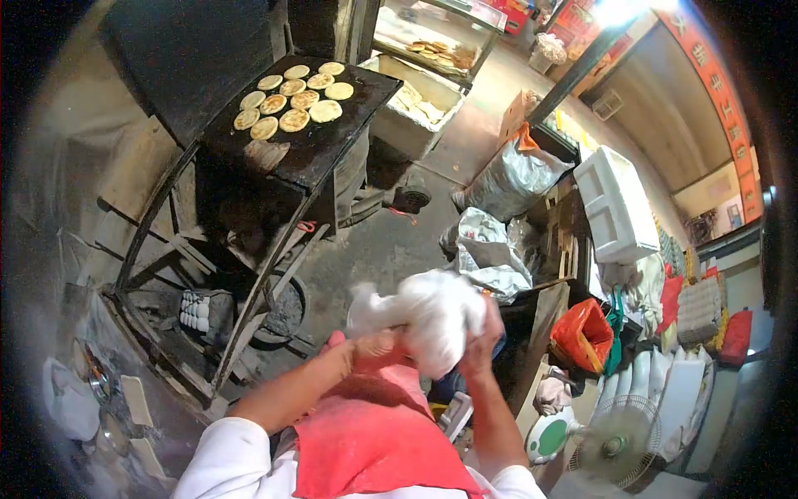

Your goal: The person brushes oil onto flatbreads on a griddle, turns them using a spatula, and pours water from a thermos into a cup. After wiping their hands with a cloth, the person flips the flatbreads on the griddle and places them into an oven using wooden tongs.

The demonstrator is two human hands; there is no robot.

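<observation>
The step in hand looks to be shaking or gathering a white cloth (pixel 440 320), which both hands hold up in front of the red apron (pixel 374 445), the left hand (pixel 376 344) closed on its near edge and the right hand (pixel 484 334) closed on its far side; it is blurred, so it could be a bag instead. The next move seems to call for a firm two-handed grip on the loose folds, well apart from the flat breads (pixel 294 121) on the griddle (pixel 366 90).
</observation>
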